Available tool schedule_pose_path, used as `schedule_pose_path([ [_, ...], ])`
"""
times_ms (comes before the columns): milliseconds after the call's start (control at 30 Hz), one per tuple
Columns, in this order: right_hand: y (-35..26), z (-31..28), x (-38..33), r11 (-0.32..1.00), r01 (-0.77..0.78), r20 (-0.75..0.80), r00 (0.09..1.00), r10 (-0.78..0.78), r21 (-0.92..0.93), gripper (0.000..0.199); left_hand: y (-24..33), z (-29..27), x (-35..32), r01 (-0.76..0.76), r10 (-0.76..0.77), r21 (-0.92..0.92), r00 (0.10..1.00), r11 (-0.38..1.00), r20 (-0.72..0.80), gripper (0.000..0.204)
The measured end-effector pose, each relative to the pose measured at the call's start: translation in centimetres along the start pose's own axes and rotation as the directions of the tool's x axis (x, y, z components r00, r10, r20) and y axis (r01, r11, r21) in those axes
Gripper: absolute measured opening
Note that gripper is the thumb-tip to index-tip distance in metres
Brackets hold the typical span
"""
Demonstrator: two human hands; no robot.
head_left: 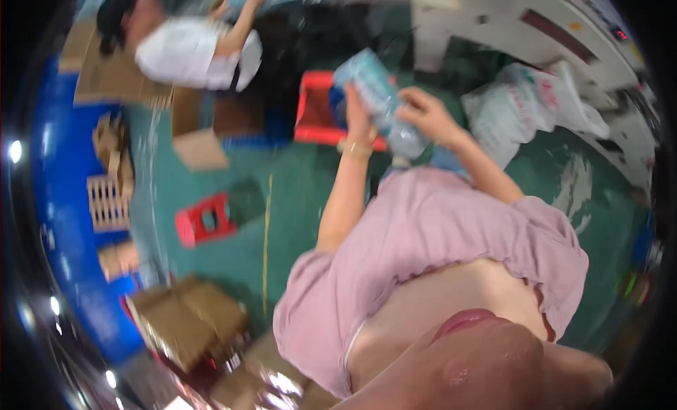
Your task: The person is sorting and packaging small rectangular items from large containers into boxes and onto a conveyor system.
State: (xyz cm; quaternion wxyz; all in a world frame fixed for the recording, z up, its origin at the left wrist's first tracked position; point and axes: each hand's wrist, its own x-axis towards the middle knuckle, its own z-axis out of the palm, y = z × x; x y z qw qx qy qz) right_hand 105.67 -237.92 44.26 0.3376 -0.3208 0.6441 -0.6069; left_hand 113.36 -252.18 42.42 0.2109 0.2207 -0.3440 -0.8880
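A long light-blue package [372, 82] in clear, crinkled plastic hangs tilted in front of me, its upper end to the left. My left hand [357, 112] is closed around its left side, with the thumb and fingers on the wrap. At its right edge, my right hand [427, 116] has bent fingers pinched at the plastic. The clear lower end of the wrap [407, 143] bulges below my hands. Motion blur hides the fingertips and what is inside the wrap.
Beyond my hands stands a red plastic crate [310, 108]. White plastic sacks [511, 110] lie to the right beside a pale machine [564, 29]. A red stool [204, 219] and cardboard boxes [187, 318] are at left. Another person [190, 53] works at far left.
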Motion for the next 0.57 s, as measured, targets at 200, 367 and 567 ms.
schedule_pose_path([
  [200, 3.3, -0.2, -1.8, 0.926, -0.183, -0.033, 0.978, 0.205, 0.331, 0.025, -4.0, -1.8, -0.4, 0.107, -0.111, 0.129, 0.993, 0.986, 0.031, 0.05],
  [367, 3.1, -2.7, -6.0, 0.854, -0.259, -0.041, 0.95, 0.309, 0.451, 0.036, -7.9, 0.1, -0.8, 0.202, -0.214, 0.117, 0.972, 0.972, 0.098, 0.046],
  [567, 3.3, -6.8, -10.1, 0.766, -0.432, -0.034, 0.861, 0.507, 0.476, 0.045, -12.4, 2.0, -1.6, 0.141, -0.209, 0.433, 0.971, 0.89, 0.113, 0.04],
])
